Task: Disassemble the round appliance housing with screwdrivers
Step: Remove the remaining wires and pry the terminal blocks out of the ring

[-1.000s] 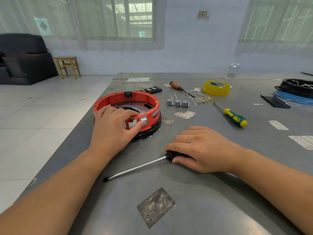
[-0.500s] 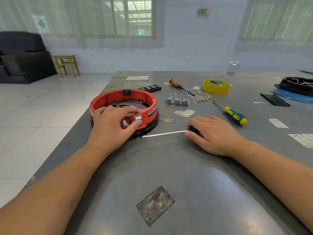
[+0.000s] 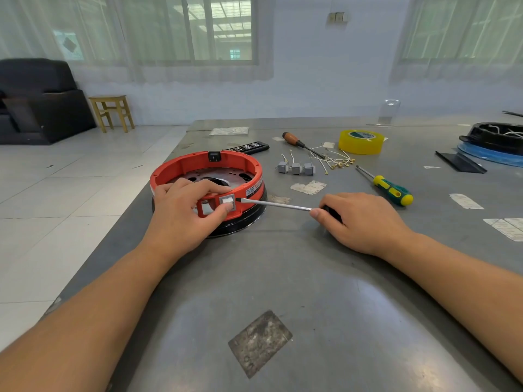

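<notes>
Head: housing (image 3: 208, 168) under L fingers (image 3: 198, 185).

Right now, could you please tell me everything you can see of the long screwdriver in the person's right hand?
The long screwdriver has a slim, bare steel shaft and a dark handle, mostly hidden inside the right hand, whose fingers curl round it. It lies nearly level, just above the grey table. Its dark tip points left, at the right edge of the small grey switch in the red housing. The left hand steadies that housing.
</notes>
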